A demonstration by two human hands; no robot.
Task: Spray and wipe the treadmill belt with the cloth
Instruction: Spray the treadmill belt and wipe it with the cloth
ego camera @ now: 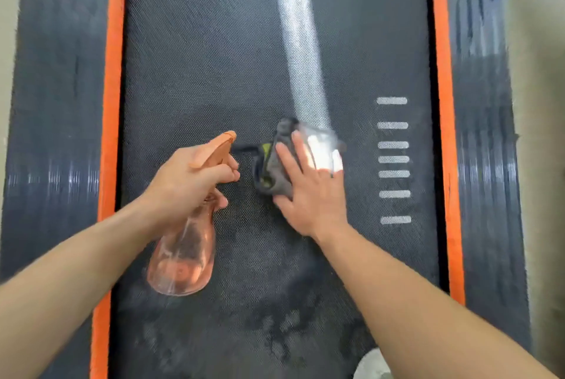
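Observation:
The black textured treadmill belt [214, 57] fills the view, with dark wet patches near the bottom. My left hand [189, 183] grips the neck of an orange translucent spray bottle [183, 256], its nozzle pointing right toward the cloth. My right hand [308, 192] lies flat with straight fingers on a grey cloth [275, 170] with a green patch, pressing it onto the belt's middle. A bright strip of light falls across the belt and onto my right fingers.
Orange stripes [113, 103] [444, 134] border the belt on both sides, with dark side rails [55, 134] [486, 164] beyond. Several white dashes [393, 158] mark the belt at the right. A pale object [371, 363] shows at the bottom edge.

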